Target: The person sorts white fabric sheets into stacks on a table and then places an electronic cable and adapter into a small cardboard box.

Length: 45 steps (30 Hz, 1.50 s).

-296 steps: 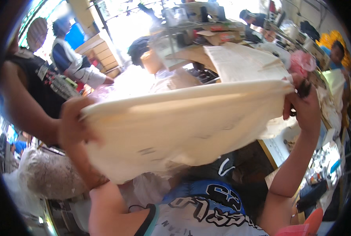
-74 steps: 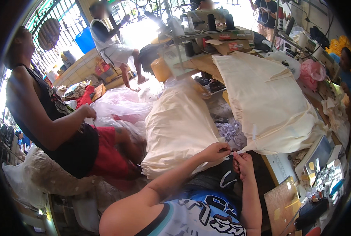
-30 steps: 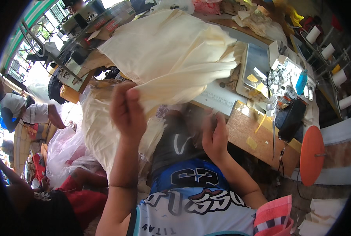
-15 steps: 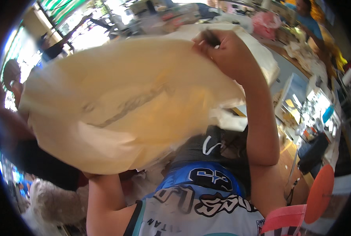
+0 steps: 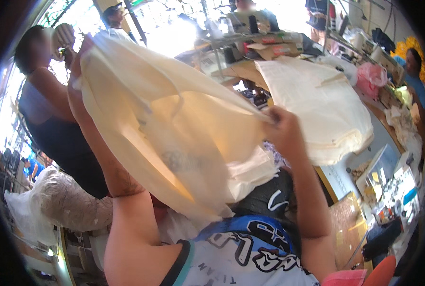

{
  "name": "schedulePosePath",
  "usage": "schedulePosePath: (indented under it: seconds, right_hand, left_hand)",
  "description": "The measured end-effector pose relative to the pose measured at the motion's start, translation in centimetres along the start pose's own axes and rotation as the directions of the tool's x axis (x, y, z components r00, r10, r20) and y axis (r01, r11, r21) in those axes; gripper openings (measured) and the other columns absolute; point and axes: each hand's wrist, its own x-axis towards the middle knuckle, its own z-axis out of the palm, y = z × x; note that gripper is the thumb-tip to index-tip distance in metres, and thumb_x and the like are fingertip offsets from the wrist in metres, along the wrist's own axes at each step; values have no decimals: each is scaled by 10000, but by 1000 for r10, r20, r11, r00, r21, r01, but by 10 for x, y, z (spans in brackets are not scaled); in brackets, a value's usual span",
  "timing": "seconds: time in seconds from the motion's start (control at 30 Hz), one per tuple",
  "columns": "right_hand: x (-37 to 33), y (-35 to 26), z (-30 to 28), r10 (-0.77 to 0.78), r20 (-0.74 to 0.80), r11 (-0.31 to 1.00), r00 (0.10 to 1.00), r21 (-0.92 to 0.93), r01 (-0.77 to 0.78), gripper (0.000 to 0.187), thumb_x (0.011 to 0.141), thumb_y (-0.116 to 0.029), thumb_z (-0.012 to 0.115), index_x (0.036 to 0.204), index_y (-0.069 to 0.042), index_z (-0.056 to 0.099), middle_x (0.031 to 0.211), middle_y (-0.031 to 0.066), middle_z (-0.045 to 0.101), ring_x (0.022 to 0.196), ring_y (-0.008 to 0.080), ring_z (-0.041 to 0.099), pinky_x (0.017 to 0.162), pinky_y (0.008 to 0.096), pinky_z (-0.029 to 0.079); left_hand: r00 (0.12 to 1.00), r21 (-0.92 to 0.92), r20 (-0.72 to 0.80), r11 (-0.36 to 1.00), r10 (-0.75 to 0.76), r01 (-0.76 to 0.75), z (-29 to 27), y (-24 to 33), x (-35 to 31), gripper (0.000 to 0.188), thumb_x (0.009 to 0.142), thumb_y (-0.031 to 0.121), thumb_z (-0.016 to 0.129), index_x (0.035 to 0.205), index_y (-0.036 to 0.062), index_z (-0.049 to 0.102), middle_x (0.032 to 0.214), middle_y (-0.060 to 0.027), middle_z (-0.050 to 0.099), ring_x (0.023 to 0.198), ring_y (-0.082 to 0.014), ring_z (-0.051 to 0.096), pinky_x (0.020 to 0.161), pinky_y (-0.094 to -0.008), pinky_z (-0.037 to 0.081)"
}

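A large cream cloth piece [image 5: 126, 90] hangs stretched between my two hands, its middle sagging in folds toward my chest. My right hand [image 5: 285, 131] is closed around its right end, in front of a stack of similar cream cloth [image 5: 322, 109] on the table. Raised at the upper left, my left hand [image 5: 79, 57] pinches the other end, with the fingers partly hidden by the fabric and blurred. More folded cream fabric [image 5: 255, 174] lies over my lap, below the held piece.
Close on my left stands another person [image 5: 45, 105] in dark clothing. A plastic-wrapped bundle [image 5: 74, 202] sits below them. To the right are a sewing machine area [image 5: 389, 181] and a pink plastic bag [image 5: 372, 78]. Another person [image 5: 415, 71] sits at the far right.
The cloth was spread broad and blurred across the front; now it slants from upper left to right. My left hand has come up into view, and my right hand has dropped lower.
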Motion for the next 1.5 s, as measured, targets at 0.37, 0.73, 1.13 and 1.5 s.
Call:
schedulePosePath:
  seconds: [0.37,0.73,1.13,1.5]
  right_hand:
    - [68,-26,-81,230,75,960,970,-184,-213,168,891,-130,614,962,18,651,653,50,582,391,135,528,367,267,422]
    - [127,-26,-14,-572,-247,781,782,-457,427,176,882,-150,594,940,-2,670,744,215,654,735,406,646,668,461,502]
    - [-62,218,100,-80,228,874,970,-451,179,277,827,-13,567,1085,-42,662,1231,157,618,1153,353,571,999,422,445]
    - [-117,214,102,76,289,788,954,-604,120,329,848,-76,513,1152,-59,637,1321,162,551,1260,345,486,1080,448,373]
  left_hand:
    - [704,-138,683,912,-196,387,-39,-96,-32,305,926,246,647,1126,24,586,1028,-107,611,1038,-195,580,870,-409,500]
    - [980,699,197,705,-30,-119,-88,-100,-5,303,928,226,661,1115,-11,643,1142,-114,637,1030,-229,611,905,-331,477]
    - [155,640,628,619,-763,456,-91,-151,-317,142,805,79,647,932,22,674,828,-103,651,787,-192,628,730,-314,506]
    - [548,441,699,880,-460,177,170,-151,-375,475,924,328,609,1351,139,524,1453,-183,425,1337,-380,396,1075,-505,356]
